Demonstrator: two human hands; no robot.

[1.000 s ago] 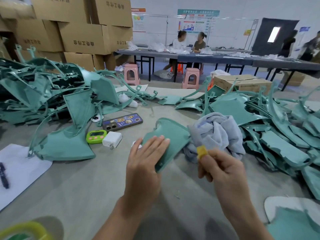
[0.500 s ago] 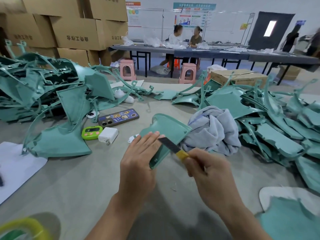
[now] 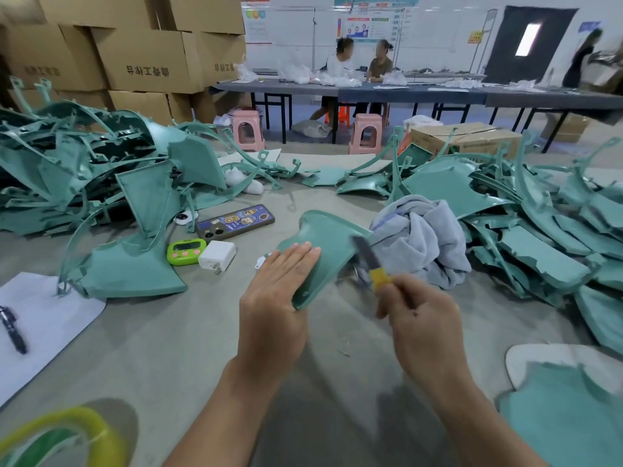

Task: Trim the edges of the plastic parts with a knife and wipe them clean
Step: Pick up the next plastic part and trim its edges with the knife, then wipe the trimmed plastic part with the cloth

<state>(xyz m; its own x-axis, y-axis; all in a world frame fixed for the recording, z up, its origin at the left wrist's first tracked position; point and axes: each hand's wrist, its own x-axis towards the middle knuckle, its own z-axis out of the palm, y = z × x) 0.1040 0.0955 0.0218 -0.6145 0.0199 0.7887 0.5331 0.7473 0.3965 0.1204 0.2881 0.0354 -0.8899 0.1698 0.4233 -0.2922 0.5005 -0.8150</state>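
The plastic part (image 3: 325,239) is tilted over the middle of the desk (image 3: 188,348), its long axis running from the left hand (image 3: 276,298) toward the far right. That hand's straight fingers press on its face. The right hand (image 3: 418,318), nearer the part's free right edge, grips the knife (image 3: 369,261) with the blade at that edge.

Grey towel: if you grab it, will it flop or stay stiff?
Probably floppy: the towel lies crumpled in soft folds. Likely light for its size, since it looks like fluffy cloth. It shouldn't roll or slide much on the table.
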